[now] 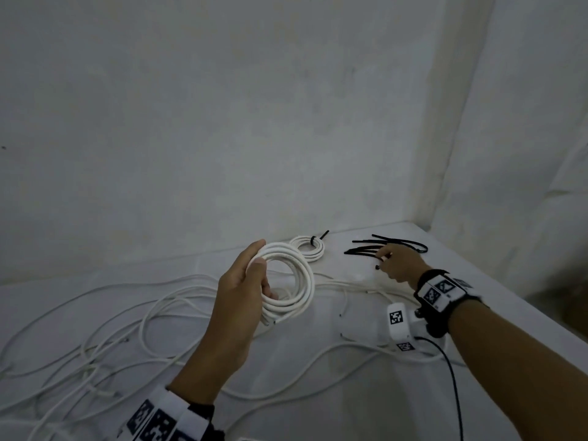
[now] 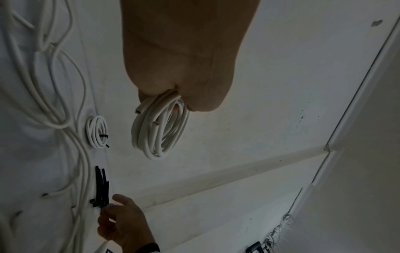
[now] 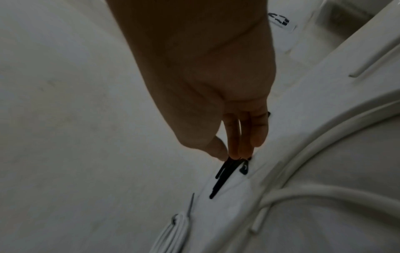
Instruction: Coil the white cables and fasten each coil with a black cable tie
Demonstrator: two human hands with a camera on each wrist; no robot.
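Observation:
My left hand (image 1: 254,268) holds a coil of white cable (image 1: 297,286) upright above the table, fingers curled through its loops. From the left wrist the coil (image 2: 160,133) hangs below the palm with both cut ends showing. At the back right, my right hand (image 1: 385,259) reaches onto the pile of black cable ties (image 1: 381,245). In the right wrist view the thumb and fingertips of the right hand (image 3: 227,156) pinch the end of one black tie (image 3: 225,174). A finished small coil (image 1: 308,246) with a black tie round it lies between the two hands.
Loose white cables (image 1: 127,313) sprawl over the left and middle of the white table (image 1: 318,409), and some run under my right forearm. The wall stands close behind. The table's right edge (image 1: 515,297) runs diagonally near my right wrist.

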